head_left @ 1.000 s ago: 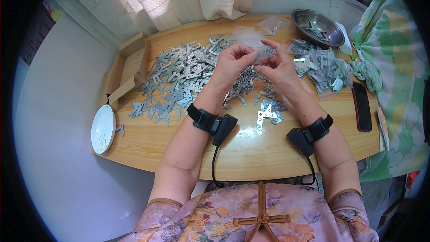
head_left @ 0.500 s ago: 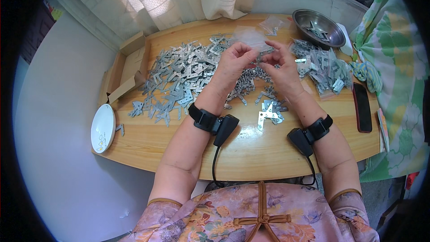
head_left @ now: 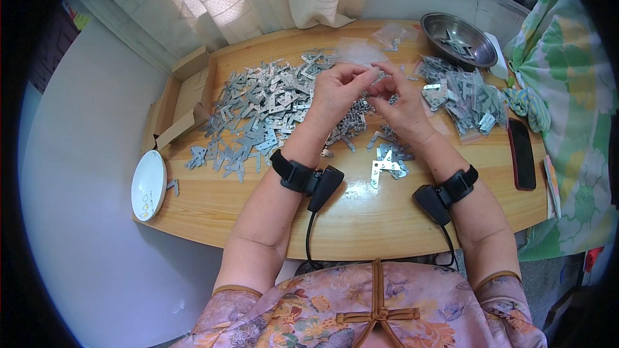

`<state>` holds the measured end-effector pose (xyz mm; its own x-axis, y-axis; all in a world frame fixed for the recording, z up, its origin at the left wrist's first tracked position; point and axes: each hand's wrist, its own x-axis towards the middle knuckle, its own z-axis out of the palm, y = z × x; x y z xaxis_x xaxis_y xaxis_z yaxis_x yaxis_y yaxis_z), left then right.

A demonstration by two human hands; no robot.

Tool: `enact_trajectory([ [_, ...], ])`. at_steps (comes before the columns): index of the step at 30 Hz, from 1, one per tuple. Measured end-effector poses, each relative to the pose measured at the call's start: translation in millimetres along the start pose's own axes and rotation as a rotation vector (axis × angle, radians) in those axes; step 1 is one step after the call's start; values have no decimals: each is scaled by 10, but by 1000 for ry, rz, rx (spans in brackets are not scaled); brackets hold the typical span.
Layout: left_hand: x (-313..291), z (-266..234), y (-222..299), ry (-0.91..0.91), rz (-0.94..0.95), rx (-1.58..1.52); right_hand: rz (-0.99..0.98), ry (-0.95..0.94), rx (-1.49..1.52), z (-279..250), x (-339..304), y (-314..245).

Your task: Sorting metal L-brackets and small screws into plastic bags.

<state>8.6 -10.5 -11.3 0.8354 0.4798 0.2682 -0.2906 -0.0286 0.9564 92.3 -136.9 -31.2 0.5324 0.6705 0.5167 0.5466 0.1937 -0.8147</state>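
My left hand (head_left: 338,93) and my right hand (head_left: 406,103) meet over the middle of the table, fingers pinched close together. Between the fingertips is a small clear plastic bag (head_left: 382,76), mostly hidden by the fingers; its contents are hard to make out. Beneath the hands lies a heap of small metal screws (head_left: 353,121). Left of it spreads a big pile of flat metal corner brackets (head_left: 271,100). Nearer to me, several brackets with screws in them (head_left: 387,166) lie in a small group below my right hand.
Flat empty bags (head_left: 356,50) lie beyond my hands. Filled bags (head_left: 474,100) are heaped at right, below a steel bowl (head_left: 454,38) with brackets inside. A phone (head_left: 521,154) rests near the right edge. At left stand a cardboard box (head_left: 187,100) and a white dish (head_left: 148,185).
Both hands have stayed over the same spot. My right fingers have come down and in toward the left ones, and the bag between them is now more covered.
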Motion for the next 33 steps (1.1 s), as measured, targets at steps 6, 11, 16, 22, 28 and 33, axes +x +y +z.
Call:
enact_trajectory([
  [6,3,-29,-44,-67,74,245,-47,-29,-103,10,4,-44],
  [11,10,-70,-60,-32,145,427,4,-75,-93,-9,-1,-22],
  [16,7,-79,-8,16,20,161,22,-33,-12,-50,6,15],
  [22,18,-100,-39,56,-112,92,80,71,191,-35,34,47],
  [28,-17,-27,-99,-218,-321,64,146,146,405,-63,65,13],
  [33,-47,20,-56,-291,-324,32,198,162,481,-65,70,9],
])
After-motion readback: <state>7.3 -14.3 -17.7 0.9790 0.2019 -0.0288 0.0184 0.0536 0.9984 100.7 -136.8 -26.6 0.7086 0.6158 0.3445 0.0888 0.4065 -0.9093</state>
